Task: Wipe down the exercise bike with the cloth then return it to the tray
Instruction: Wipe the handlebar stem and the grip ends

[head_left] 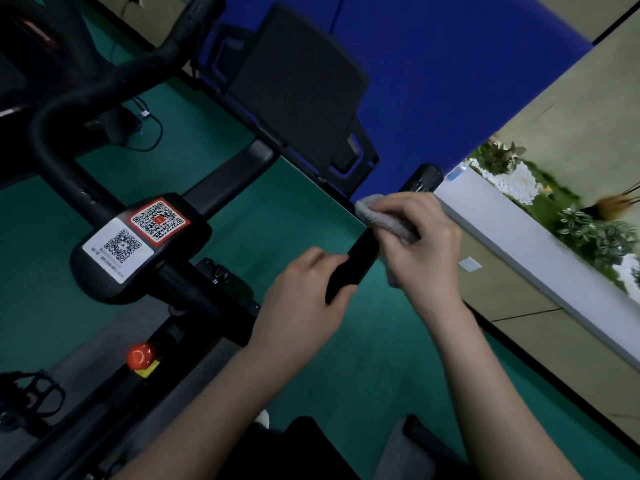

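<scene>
The black exercise bike (145, 258) fills the left and centre, its handlebar stem carrying two QR-code stickers. Its right handlebar grip (360, 258) runs diagonally up towards the right. My left hand (311, 289) grips the lower part of that bar. My right hand (419, 237) holds a grey cloth (377, 211) wrapped over the bar just above my left hand. The bar's black end (424, 176) sticks out beyond the cloth. No tray is in view.
A red knob (140, 355) sits on the bike frame at lower left, with a pedal (31, 396) further left. A black screen (298, 84) stands behind the handlebars. Green floor lies below; a white planter ledge (512, 233) with plants runs along the right.
</scene>
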`<state>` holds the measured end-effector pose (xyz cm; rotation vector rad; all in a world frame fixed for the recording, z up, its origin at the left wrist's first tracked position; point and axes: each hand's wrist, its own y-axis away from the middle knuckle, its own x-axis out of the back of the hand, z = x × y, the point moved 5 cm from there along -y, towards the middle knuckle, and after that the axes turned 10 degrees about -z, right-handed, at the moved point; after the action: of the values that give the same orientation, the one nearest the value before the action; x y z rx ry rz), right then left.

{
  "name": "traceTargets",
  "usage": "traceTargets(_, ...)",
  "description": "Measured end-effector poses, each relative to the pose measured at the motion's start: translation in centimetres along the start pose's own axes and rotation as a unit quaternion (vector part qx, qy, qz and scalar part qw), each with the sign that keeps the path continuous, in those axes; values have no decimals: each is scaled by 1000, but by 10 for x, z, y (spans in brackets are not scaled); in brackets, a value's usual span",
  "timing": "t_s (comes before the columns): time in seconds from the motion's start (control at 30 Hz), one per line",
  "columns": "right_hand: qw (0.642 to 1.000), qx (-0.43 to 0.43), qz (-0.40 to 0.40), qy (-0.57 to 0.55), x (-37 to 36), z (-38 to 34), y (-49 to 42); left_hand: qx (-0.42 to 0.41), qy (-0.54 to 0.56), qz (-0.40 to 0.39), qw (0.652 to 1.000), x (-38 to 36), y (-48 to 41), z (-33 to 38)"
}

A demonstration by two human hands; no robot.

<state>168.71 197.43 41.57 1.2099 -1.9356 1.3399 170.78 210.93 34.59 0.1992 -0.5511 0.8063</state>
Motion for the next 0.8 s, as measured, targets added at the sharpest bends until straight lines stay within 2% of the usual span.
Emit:
traceTargets(0.07,998,56,-31,4,2,-9,-10,1,1,0,1000,1,0,0)
traceTargets(0.13,988,96,-119,21,-10,-15,-15,-1,3,-2,1000,1,0,0)
traceTargets(0.2,969,81,-228,48,-24,-10,-17,0,3,-4,1000,1,1,0)
traceTargets(0.27,951,41,-294,83,-32,-1,-18,1,3,-6,1000,0,1,-1)
traceTargets(0.43,947,-14,-294,130,-31,4,-17,4,7,-12,1000,-1,1,-3)
traceTargets(0.63,937,-13,-294,187,-33,4,-26,10,11,-14,1000,-1,2,-3)
traceTargets(0.8,948,-11,-216,235,-15,12,-46,6,16,-14,1000,-2,1,-5)
